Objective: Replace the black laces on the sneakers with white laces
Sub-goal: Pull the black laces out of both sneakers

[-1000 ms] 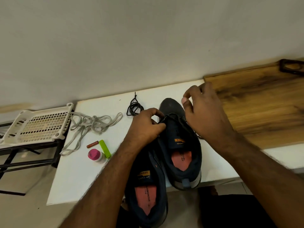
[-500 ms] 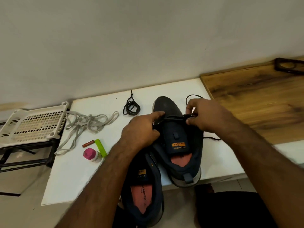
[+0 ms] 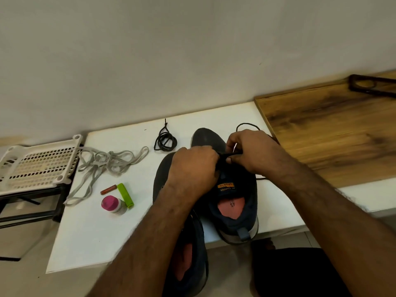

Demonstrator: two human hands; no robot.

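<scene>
Two dark navy sneakers stand on the white table (image 3: pixel 102 236), heels toward me. Over the right sneaker (image 3: pixel 235 202), my left hand (image 3: pixel 192 168) and my right hand (image 3: pixel 250 151) meet above the tongue. Both pinch the black lace (image 3: pixel 230 155) that still runs through this shoe; its loose end loops out behind my right hand at the black lace loop (image 3: pixel 246 125). The left sneaker (image 3: pixel 188 264) lies mostly under my left forearm. A removed black lace (image 3: pixel 165 140) sits coiled near the wall. The white laces (image 3: pixel 107 161) lie tangled at the left.
A white slotted plastic rack (image 3: pixel 36 166) stands on a black frame left of the table. A pink-capped bottle (image 3: pixel 111 204), a green tube (image 3: pixel 126 195) and a small red stick (image 3: pixel 108 189) lie by the white laces. A wooden board (image 3: pixel 332 129) lies to the right.
My right hand came down from above the toe onto the shoe's lacing and now pinches the black lace. My left hand closed in against it. The view shifted slightly.
</scene>
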